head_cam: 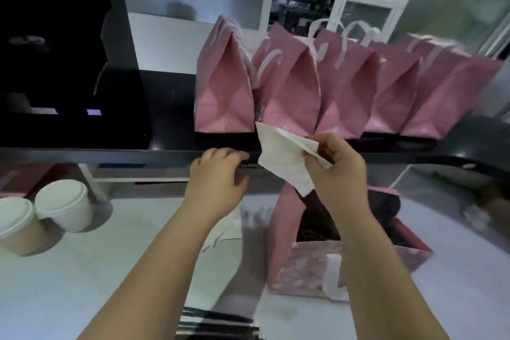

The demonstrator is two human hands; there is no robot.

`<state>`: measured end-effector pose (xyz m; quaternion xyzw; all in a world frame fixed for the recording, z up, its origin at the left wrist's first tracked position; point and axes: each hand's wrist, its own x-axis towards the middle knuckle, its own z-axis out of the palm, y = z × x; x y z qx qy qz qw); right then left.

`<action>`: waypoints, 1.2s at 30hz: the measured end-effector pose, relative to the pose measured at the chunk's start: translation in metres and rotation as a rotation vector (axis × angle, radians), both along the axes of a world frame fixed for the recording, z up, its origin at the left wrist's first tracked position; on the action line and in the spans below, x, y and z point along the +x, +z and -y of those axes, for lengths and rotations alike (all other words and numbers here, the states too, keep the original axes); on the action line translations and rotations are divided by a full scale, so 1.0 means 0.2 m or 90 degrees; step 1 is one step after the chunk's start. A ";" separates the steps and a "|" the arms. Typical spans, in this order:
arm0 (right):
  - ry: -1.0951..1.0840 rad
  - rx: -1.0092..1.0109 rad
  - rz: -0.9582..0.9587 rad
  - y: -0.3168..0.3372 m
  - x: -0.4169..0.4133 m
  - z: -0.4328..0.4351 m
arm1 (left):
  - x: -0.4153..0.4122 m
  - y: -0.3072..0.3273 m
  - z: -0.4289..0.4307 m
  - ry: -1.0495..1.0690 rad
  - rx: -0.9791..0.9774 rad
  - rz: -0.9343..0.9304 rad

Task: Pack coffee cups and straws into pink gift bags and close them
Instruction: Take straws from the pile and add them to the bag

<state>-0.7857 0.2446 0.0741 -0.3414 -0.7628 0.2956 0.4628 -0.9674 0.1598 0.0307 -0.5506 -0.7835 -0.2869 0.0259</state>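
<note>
My right hand [335,171] pinches a folded white paper napkin [281,154] above an open pink gift bag [281,234] that stands on the white counter. My left hand [218,174] hovers just left of the napkin with fingers loosely curled, holding nothing, near the edge of the black shelf [110,153]. Several closed pink bags with white handles [287,85] stand in a row on that shelf. Two white lidded coffee cups [63,204] sit on the counter at the left. The inside of the open bag is dark, and its contents cannot be made out.
A black machine [60,50] fills the upper left on the shelf. Loose white paper [223,232] lies on the counter left of the open bag. Dark wrapped strips [218,323] lie at the near edge. A window and glass partition are behind.
</note>
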 end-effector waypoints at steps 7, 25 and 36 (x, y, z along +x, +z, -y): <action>-0.036 -0.045 0.018 0.06 0.62 -0.10 | 0.35 -0.03 -0.11 -0.131 0.052 0.193; -0.075 0.339 0.278 -0.29 0.59 -0.30 | 0.54 -0.15 -0.09 -0.174 -0.092 0.199; -0.040 0.253 0.197 -0.25 0.80 -0.31 | 0.56 -0.23 -0.07 -0.202 0.033 0.269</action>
